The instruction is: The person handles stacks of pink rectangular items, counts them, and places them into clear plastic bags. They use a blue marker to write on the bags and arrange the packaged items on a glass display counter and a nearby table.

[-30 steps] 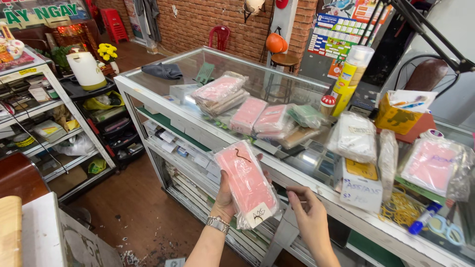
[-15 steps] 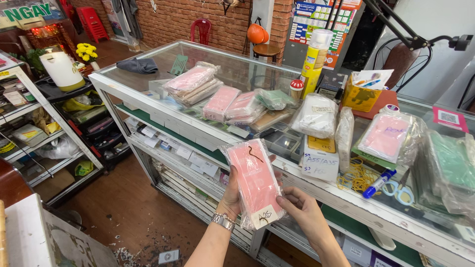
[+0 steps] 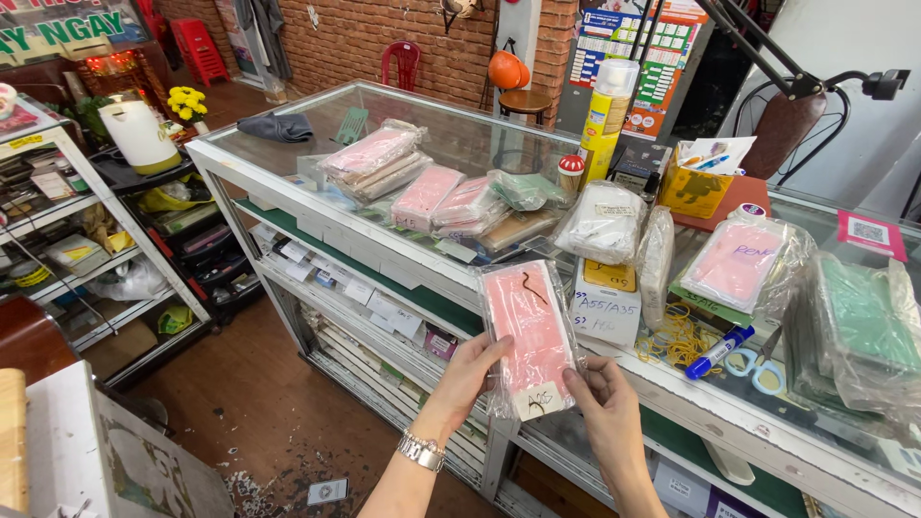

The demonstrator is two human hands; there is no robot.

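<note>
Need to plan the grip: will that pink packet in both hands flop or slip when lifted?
The pink packet probably stays fairly flat, since it stands upright between the left hand and right hand. Its glossy clear wrap looks slippery. It seems light, held by its lower edges only.

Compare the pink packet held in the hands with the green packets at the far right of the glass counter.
The held pink packet is a single one, upright, gripped by the left hand and right hand; the green packets lie stacked on the glass counter, untouched. The pink packet carries a small white label at its lower end; none shows on the green packets. Both are wrapped in clear plastic.
</note>
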